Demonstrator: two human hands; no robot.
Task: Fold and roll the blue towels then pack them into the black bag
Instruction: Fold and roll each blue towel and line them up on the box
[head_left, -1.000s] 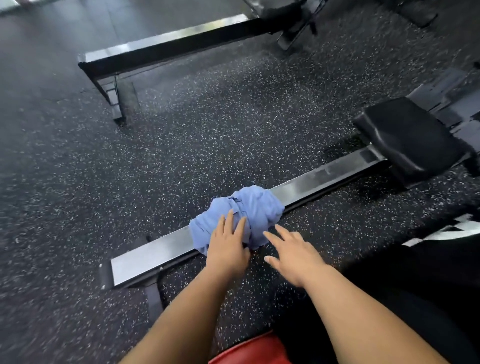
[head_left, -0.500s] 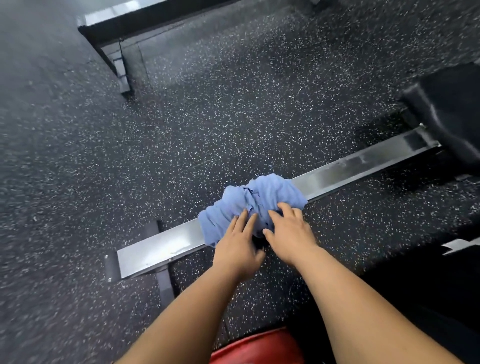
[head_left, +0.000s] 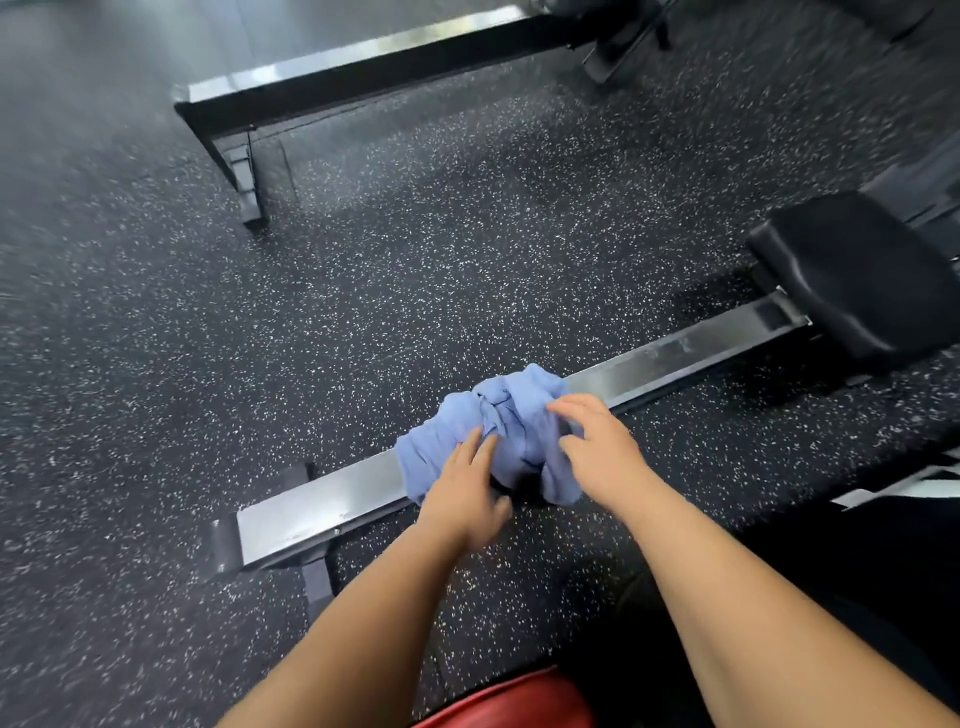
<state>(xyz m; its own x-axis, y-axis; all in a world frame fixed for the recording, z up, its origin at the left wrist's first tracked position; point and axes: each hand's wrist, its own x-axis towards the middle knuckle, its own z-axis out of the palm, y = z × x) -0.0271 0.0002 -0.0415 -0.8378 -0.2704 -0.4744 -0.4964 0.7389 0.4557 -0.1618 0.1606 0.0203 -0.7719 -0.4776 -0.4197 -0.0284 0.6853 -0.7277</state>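
Note:
A crumpled blue towel lies bunched over a flat metal rail low on the floor. My left hand rests on the towel's near left side, fingers stretched forward and pressing into the cloth. My right hand sits on the towel's right part, fingers curled over its top fold. Whether either hand pinches the cloth is hard to tell. No black bag can be made out with certainty; a dark mass fills the lower right.
The rail runs diagonally to a black padded seat at the right. A second black metal frame stands across the speckled rubber floor at the back. A red edge shows at the bottom.
My right hand came from beside the towel onto its top right. My left hand stayed on the near left side. The towel bundle has shifted slightly and loosened.

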